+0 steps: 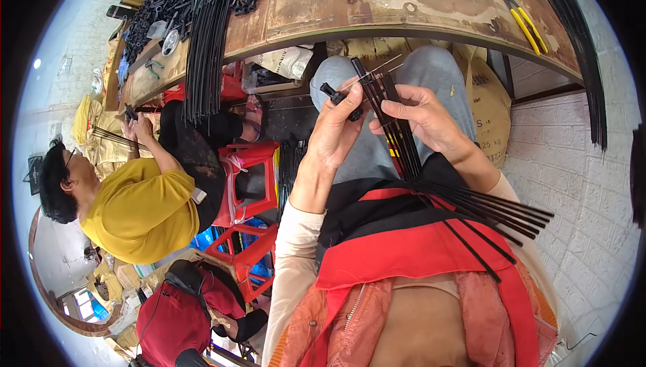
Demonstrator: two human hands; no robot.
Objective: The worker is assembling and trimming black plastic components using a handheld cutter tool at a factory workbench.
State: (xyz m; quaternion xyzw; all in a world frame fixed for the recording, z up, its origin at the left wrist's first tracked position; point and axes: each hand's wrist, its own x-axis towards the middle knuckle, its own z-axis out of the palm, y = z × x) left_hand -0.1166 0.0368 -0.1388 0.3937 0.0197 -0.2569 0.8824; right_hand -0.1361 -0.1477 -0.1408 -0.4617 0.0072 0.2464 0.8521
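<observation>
Grip: your left hand (334,131) holds a black fitting (330,92); your right hand (433,122) pinches a bundle of black rods (407,154) at its nine o'clock, tails fanning toward four o'clock; a slackened right pinch could let rods slip.

From the left of two head-worn fisheye cameras, the view looks steeply down the wearer's red-and-black apron (397,256) to denim-clad knees (432,74), with the left hand (335,128) and right hand (432,123) close at center. The wooden workbench (296,18) bows across the top; a white brick wall (565,165) curves along the right, and a co-worker in a mustard shirt (145,209) sits farther away at left.
</observation>
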